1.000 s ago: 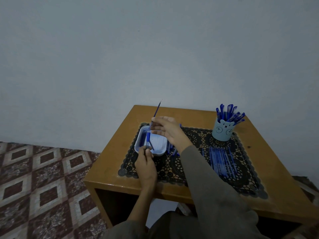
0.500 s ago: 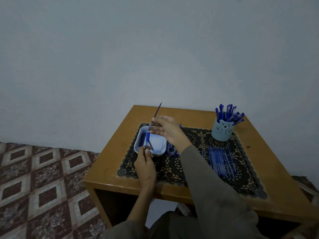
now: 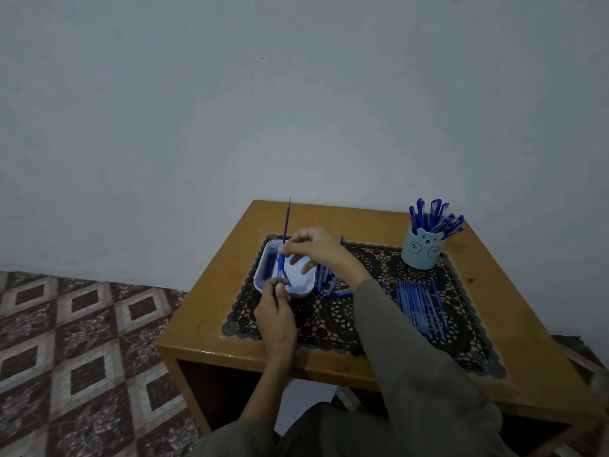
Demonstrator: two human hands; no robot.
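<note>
My left hand (image 3: pixel 276 316) pinches the lower end of a blue pen barrel (image 3: pixel 280 265) over a white tray (image 3: pixel 303 290) on the black lace mat (image 3: pixel 329 321). My right hand (image 3: pixel 316 247) pinches a thin blue refill (image 3: pixel 286 222) that rises from the barrel's top and points up toward the wall. Barrel and refill stand nearly upright in one line. A few blue parts lie inside the tray at its left side.
A light blue bear-faced cup (image 3: pixel 422 249) full of blue pens stands at the table's (image 3: pixel 211 305) back right. A row of blue refills (image 3: pixel 418 303) lies on the mat's right half, and loose pen parts (image 3: pixel 331 285) lie just right of the tray. Patterned floor tiles are at left.
The refill has swung from a rightward lean to nearly upright, in line with the barrel. My right hand's fingers moved a little left and its lower fingers spread; my left hand stayed put.
</note>
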